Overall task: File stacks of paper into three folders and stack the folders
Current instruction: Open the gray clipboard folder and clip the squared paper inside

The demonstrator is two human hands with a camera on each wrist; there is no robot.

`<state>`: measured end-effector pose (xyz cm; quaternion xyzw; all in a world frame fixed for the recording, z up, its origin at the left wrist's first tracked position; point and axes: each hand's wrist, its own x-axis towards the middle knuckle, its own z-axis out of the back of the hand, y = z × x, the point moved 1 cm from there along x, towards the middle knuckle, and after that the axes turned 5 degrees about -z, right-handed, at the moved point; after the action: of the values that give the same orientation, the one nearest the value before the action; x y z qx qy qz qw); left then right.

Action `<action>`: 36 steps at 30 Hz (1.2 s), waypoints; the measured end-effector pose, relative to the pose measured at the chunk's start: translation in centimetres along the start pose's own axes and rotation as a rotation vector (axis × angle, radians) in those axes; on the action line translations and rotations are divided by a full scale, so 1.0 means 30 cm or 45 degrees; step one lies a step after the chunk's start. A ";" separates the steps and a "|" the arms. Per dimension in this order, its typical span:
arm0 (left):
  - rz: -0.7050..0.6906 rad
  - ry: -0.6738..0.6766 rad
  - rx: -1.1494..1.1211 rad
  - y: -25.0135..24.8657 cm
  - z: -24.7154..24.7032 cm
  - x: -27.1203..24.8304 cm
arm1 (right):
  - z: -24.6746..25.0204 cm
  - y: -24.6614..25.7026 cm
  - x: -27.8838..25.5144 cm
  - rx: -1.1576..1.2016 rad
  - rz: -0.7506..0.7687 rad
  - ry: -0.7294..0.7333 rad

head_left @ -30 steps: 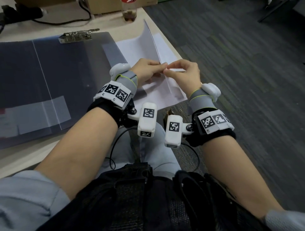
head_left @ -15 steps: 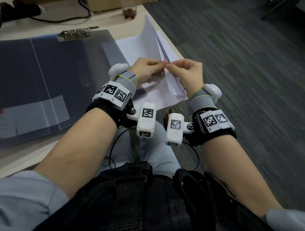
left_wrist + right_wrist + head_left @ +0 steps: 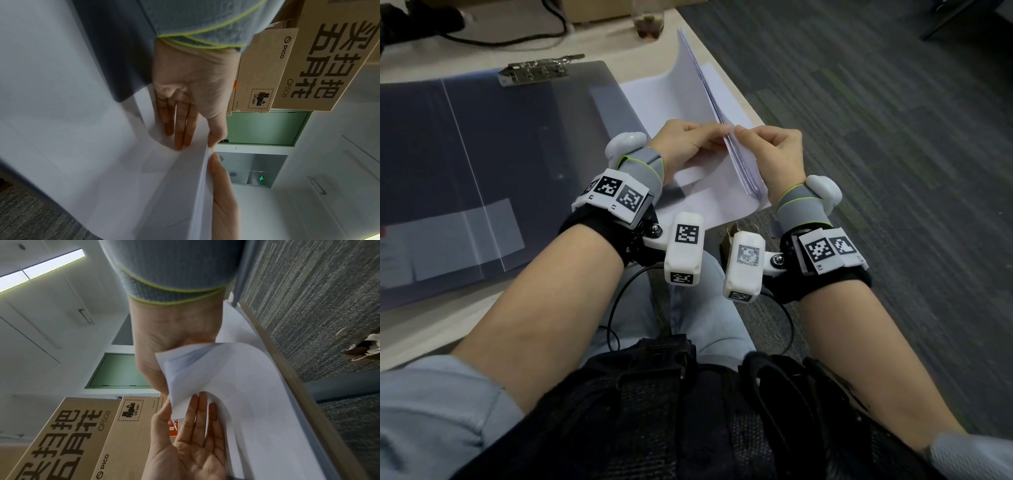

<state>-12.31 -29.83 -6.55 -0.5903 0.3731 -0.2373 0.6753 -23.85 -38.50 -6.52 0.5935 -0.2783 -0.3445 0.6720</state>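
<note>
An open dark translucent folder (image 3: pixel 517 144) with a metal clip (image 3: pixel 537 70) lies flat on the table. To its right, at the table's corner, a white paper stack (image 3: pixel 709 198) rests. A sheaf of sheets (image 3: pixel 690 78) stands lifted on its long edge above that stack. My left hand (image 3: pixel 717 135) pinches the sheaf's near edge, thumb on one face and straight fingers (image 3: pixel 179 139) on the other. Opposite it, my right hand (image 3: pixel 743 135) grips the same edge; its fingers are hidden behind the paper in the right wrist view.
A glass (image 3: pixel 649 20) with brown liquid stands near the table's far right edge, behind the paper. A black cable (image 3: pixel 500 37) runs along the back, by cardboard boxes (image 3: pixel 72 434). Grey carpet (image 3: pixel 893 137) lies beyond the table edge on the right.
The lifted sheets have swung up from the pile and now stand more upright between my hands. Both hands stayed at the near edge, shifting only slightly.
</note>
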 end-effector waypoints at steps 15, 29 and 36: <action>-0.030 -0.088 0.143 -0.026 -0.003 -0.010 | 0.034 0.024 -0.006 -0.637 0.088 -0.166; -0.296 0.043 0.064 -0.182 -0.003 -0.057 | 0.035 0.170 -0.043 -1.005 -0.078 -0.301; -0.232 -0.503 0.224 -0.150 0.167 -0.037 | 0.010 0.231 -0.077 -0.599 0.242 -0.692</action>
<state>-8.52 -26.73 -1.78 -0.5954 0.1568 -0.2087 0.7598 -24.56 -36.44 0.45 0.2812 -0.4139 -0.4801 0.7205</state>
